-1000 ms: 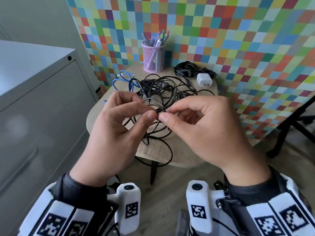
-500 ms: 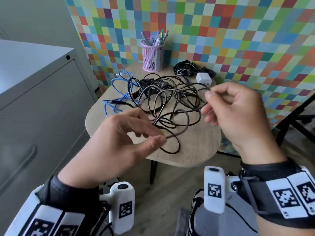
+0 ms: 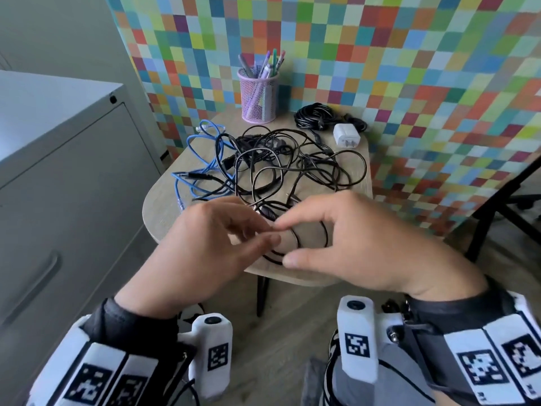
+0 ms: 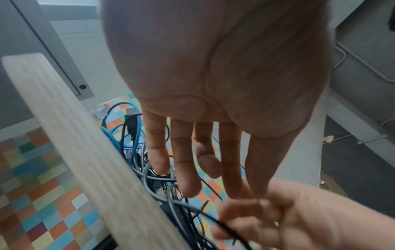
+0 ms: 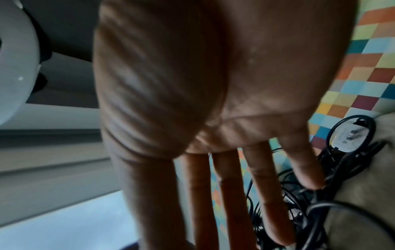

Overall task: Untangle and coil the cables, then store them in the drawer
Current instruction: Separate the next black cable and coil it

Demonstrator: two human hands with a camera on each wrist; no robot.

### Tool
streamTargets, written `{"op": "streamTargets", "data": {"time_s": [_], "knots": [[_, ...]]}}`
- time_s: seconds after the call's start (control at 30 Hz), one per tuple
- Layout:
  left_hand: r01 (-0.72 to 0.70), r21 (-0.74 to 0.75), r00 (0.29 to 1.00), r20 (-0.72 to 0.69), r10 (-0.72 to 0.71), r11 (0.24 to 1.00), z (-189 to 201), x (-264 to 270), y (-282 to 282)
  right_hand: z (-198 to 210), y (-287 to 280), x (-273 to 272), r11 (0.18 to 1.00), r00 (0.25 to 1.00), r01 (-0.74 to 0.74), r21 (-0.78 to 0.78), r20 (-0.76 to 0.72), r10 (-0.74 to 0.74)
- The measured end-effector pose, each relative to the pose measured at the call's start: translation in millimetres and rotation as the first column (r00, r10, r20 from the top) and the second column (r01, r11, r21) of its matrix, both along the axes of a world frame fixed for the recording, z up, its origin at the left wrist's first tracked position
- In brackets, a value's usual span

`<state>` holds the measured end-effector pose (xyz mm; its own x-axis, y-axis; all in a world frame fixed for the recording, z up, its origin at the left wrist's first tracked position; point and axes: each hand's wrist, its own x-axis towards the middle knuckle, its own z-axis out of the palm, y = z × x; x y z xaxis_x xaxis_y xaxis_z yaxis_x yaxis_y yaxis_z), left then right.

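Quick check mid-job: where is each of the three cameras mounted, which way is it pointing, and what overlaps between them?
Head: worn on the head, looking forward and down at the table and black cable tangle; shows left hand, right hand.
Left wrist: looks along the left palm, fingers extended, toward the table edge and blue cable.
Right wrist: looks along the right palm toward the white charger.
Shared: all three see the tangle.
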<state>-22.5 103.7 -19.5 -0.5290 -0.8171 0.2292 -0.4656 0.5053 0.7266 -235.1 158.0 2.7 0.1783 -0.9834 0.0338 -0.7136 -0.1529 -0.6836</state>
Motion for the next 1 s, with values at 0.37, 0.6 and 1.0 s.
{"op": "streamTargets", "data": {"time_s": [0.37, 0.6, 1.0], "knots": [[-0.183, 0.043, 0.931, 0.328, 0.159, 0.982, -4, 2, -6, -7, -4, 10, 0.997, 0.983, 0.061, 0.056, -0.179, -0.05], [0.032, -0.034, 0.998, 0.053, -0.03, 0.999, -4, -2, 0, -16, -8, 5, 0.993, 0.989, 0.117, -0.023, -0.088, -0.119], [0.141, 0.04, 0.983, -0.123, -0.135, 0.989, 0, -5, 4, -8, -6, 4, 0.998, 0.906, 0.058, -0.018, 0.422, -0.045]]}}
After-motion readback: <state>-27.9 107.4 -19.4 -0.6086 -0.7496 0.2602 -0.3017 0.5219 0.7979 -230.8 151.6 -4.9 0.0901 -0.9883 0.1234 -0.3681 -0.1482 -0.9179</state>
